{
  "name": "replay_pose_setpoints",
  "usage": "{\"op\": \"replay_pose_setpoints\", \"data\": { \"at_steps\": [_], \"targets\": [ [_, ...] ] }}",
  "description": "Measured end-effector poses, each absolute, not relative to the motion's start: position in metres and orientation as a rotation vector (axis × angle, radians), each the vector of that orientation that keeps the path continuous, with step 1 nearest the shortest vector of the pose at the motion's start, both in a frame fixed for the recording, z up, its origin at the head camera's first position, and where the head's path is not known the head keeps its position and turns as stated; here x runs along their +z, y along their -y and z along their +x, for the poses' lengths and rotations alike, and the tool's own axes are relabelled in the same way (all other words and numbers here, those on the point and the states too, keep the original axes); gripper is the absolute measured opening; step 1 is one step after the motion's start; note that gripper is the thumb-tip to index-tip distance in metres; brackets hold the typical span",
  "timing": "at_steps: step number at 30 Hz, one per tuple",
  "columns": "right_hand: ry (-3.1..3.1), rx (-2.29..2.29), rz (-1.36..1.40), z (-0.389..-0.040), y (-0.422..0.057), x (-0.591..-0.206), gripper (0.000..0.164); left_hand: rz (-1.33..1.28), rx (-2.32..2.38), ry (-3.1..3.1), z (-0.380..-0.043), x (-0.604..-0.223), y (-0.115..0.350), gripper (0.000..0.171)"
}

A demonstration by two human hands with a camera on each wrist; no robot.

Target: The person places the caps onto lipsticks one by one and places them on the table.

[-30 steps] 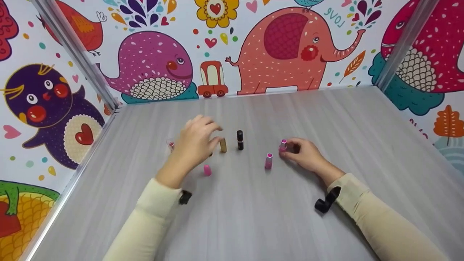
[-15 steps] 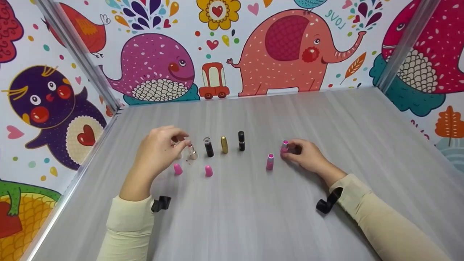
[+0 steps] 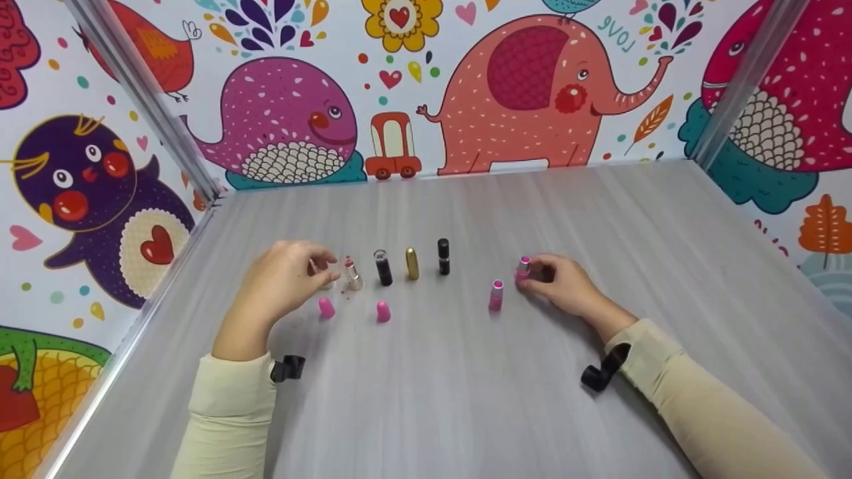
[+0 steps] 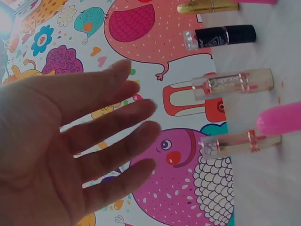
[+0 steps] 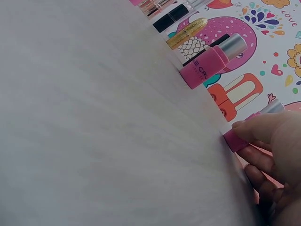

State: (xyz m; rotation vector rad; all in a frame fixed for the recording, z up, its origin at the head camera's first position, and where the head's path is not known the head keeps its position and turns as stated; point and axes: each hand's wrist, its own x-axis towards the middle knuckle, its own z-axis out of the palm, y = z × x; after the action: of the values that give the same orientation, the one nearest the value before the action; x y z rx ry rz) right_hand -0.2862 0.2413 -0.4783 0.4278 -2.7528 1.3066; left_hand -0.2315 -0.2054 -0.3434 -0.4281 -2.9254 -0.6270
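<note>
My left hand (image 3: 283,276) hovers at the left end of a row of lipsticks. In the left wrist view its fingers are spread and hold nothing. Just past its fingertips stands a clear-capped lipstick (image 3: 352,274); another clear-capped one, with a bow-like band (image 4: 235,143), is mostly hidden behind the hand in the head view. Two pink caps (image 3: 326,307) stand upright in front of the row. On the right, my right hand (image 3: 562,283) pinches the base of an uncapped pink lipstick (image 3: 523,267) standing on the table. A second uncapped pink lipstick (image 3: 496,296) stands just left of it.
Also in the row are a black lipstick with a clear top (image 3: 383,269), a gold tube (image 3: 412,264) and a black tube (image 3: 444,257). The grey table (image 3: 426,399) ends at a printed wall (image 3: 399,80) behind and on both sides.
My left hand has come back and to the left, from over the row's middle to its left end, uncovering several tubes and a pink cap. The right hand stays on its pink lipstick.
</note>
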Motion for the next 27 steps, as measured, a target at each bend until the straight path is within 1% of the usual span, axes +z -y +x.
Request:
{"op": "replay_pose_setpoints", "data": {
  "at_steps": [8, 14, 21, 24, 27],
  "targets": [
    [2.75, 1.316, 0.415, -0.284, -0.242, -0.48, 0.031, -0.45, -0.584, 3.051, -0.239, -0.354, 0.216, 0.021],
    [2.739, 1.317, 0.425, -0.285, -0.242, -0.479, 0.033, -0.431, -0.553, 3.116, -0.242, -0.363, 0.221, 0.016],
    [2.743, 1.306, 0.418, -0.286, -0.24, -0.478, 0.035, -0.375, -0.468, 3.185, -0.246, -0.373, 0.223, 0.024],
    [2.746, 1.31, 0.424, -0.286, -0.241, -0.478, 0.035, -0.377, -0.433, 3.183, -0.247, -0.377, 0.224, 0.022],
    [2.74, 1.323, 0.424, -0.286, -0.241, -0.478, 0.035, -0.402, -0.415, 3.172, -0.25, -0.382, 0.224, 0.016]
  ]
}}
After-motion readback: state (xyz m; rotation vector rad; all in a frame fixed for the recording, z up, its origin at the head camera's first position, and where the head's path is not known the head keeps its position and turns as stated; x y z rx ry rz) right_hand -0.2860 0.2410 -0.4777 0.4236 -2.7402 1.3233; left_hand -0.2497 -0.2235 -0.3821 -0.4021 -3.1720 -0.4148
